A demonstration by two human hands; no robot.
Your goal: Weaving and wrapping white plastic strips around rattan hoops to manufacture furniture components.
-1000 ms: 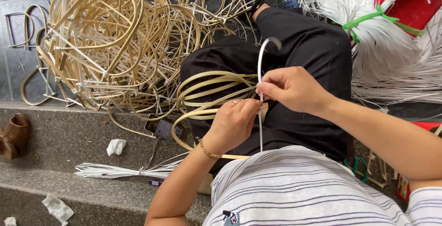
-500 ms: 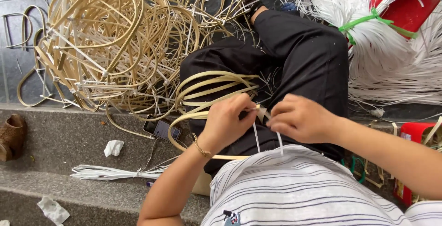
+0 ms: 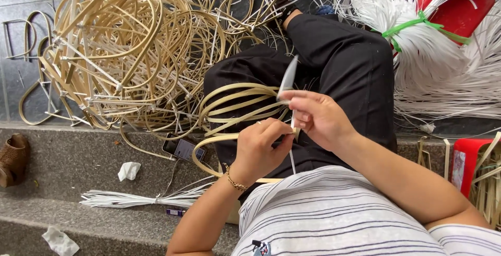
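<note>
While a big pile of tied bamboo frames (image 3: pixel 130 47) lies done, the left hand (image 3: pixel 258 149) pinches another frame (image 3: pixel 235 110); the right hand (image 3: pixel 318 117) pinches a white strip (image 3: pixel 287 78), binding unfinished.

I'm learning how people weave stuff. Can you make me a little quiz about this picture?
1. True or false: the right hand pinches a thin white strip.
2. What does the left hand grip? A) a phone B) the bent cane frame on the lap C) a shoe
3. What colour band ties the big white strip bundle?

Key: 1 true. 2 B. 3 green.
</note>
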